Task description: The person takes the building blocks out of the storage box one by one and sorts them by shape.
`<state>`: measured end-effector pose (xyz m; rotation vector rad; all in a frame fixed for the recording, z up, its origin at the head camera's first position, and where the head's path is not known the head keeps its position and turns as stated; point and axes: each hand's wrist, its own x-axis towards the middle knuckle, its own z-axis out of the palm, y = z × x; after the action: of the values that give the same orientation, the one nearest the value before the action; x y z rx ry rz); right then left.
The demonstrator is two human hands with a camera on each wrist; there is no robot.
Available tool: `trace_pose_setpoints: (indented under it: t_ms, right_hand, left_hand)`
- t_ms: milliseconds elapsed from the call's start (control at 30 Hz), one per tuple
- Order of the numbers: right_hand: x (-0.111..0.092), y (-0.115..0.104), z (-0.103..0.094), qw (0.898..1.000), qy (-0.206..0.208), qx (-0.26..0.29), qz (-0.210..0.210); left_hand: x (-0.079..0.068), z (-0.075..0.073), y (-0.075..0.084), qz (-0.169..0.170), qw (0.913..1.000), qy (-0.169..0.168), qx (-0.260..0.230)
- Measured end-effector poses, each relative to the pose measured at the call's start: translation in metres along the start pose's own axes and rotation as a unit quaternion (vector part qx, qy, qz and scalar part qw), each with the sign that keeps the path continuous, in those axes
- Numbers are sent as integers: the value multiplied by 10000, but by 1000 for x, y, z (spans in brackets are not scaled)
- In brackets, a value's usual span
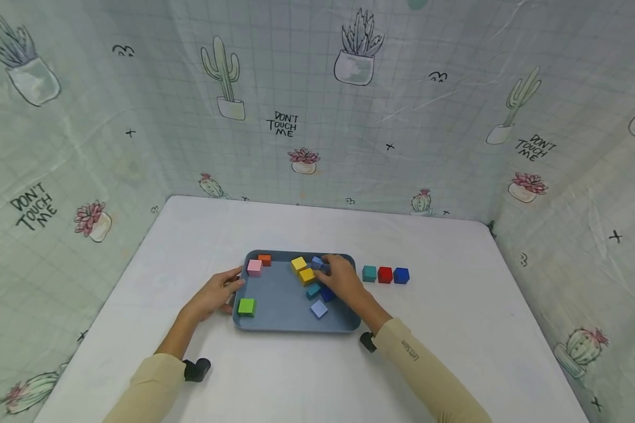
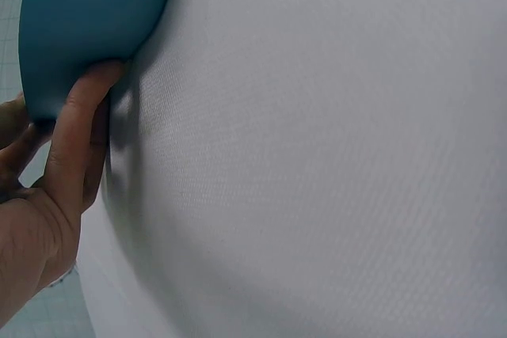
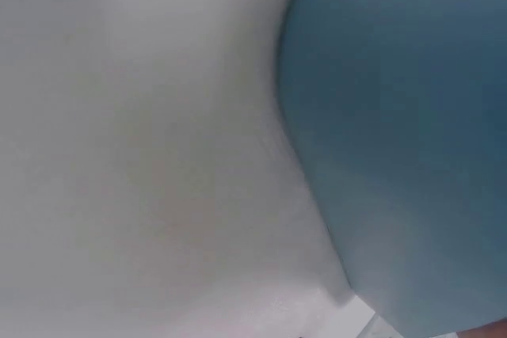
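A shallow blue-grey tray (image 1: 280,320) lies on the white table in the head view. My left hand (image 1: 214,295) is spread along its left side, fingertips right at the rim; the left wrist view shows the fingers against the tray's outer wall. Over the tray's upper right reaches my right hand (image 1: 344,279), thumb and forefinger around a blue cube (image 1: 325,268) that they partly hide. Beside those fingertips are a lighter blue cube (image 1: 316,262) and two yellow cubes (image 1: 307,277). Below sit a teal cube (image 1: 313,291), a dark blue cube (image 1: 326,294) and a periwinkle cube (image 1: 319,309).
On the tray's left are an orange cube (image 1: 264,259), a pink cube (image 1: 254,268) and a green cube (image 1: 246,307). Right of the tray, a teal cube (image 1: 369,274), a red cube (image 1: 385,275) and a blue cube (image 1: 401,275) stand in a row. A printed curtain surrounds the table.
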<state>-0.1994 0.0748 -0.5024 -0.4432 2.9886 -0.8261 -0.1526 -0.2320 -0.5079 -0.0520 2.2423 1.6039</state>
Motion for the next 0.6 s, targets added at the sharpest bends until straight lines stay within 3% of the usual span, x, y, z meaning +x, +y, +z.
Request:
trace_pose_setpoints:
  t_ms: [267, 600]
  right_hand:
    - [-3, -4, -1, 9986, -1, 5, -525]
    - [1, -5, -5, 9913, -931, -135, -923]
  left_hand:
    - [1, -1, 1, -34, 10000, 25, -14]
    - [0, 0, -2, 81, 10000, 54, -7]
